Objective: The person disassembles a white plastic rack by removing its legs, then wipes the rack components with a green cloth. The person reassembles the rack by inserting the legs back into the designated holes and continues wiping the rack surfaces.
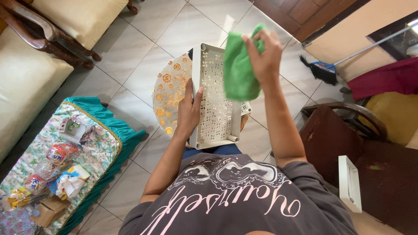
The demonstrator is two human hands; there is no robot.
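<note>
1. Gripping a white perforated plastic tray (216,102) by its long left edge: left hand (188,111), fingers (197,96) curled over the rim, thumb behind, out of view.
2. Holding that tray upright and tilted, above a round stool top with orange flower print (170,93), in front of the chest.
3. Pinching a green cloth (238,72) at its upper corner: right hand (264,56), fingertips pressed together on the fabric, cloth hanging loose against the tray's face.
4. Judging by looks: tray light, stiff, thin-walled, likely a little flexible across the cut-out pattern; safest grip along the solid rim or near the short corner pegs, not on the lattice.
5. Judging the cloth: soft, limp, easy to bunch, no slip risk.
6. Lying at lower left, a low table with floral cover and teal skirt (109,143), bearing small packages: round clear cups with red and blue lids (56,153), a white-and-yellow wrapped packet (69,180), a brown cardboard box (48,211).
7. Leaning at upper right, a broom with blue head and black bristles (324,69); printed marks too small to tell.
</note>
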